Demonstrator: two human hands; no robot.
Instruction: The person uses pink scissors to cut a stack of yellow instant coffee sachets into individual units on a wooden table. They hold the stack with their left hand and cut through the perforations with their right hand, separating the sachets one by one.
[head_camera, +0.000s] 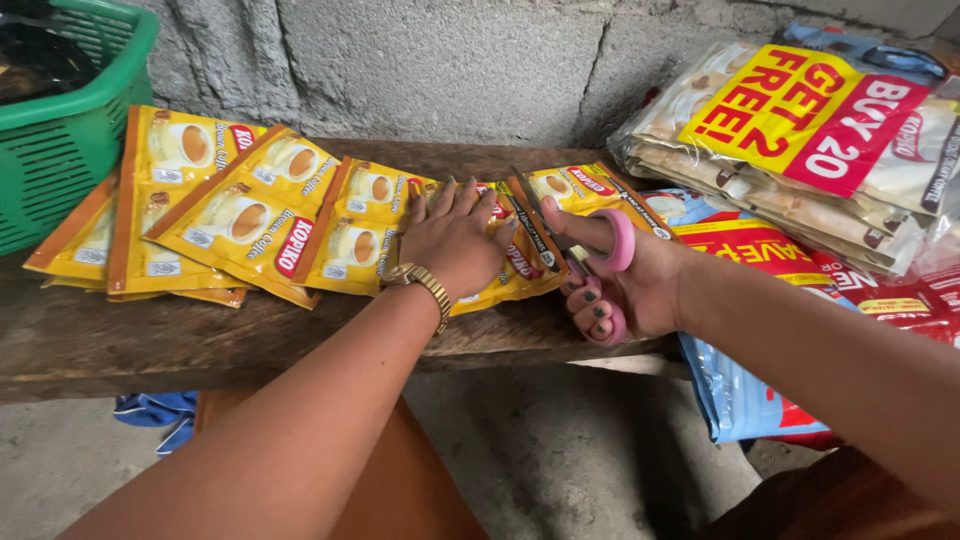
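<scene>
A row of yellow-and-orange coffee sachets lies spread along a dark wooden bench. My left hand, with a gold wristwatch, presses flat on the sachets near the middle of the row. My right hand grips pink-handled scissors. Their blades point away from me and lie between two sachets just right of my left hand's fingers. One more sachet lies right of the blades.
A green plastic basket stands at the bench's left end. Stacked multipacks of sachets in clear wrap and red-and-blue bags fill the right. A grey block wall runs behind. Blue cloth lies on the concrete floor.
</scene>
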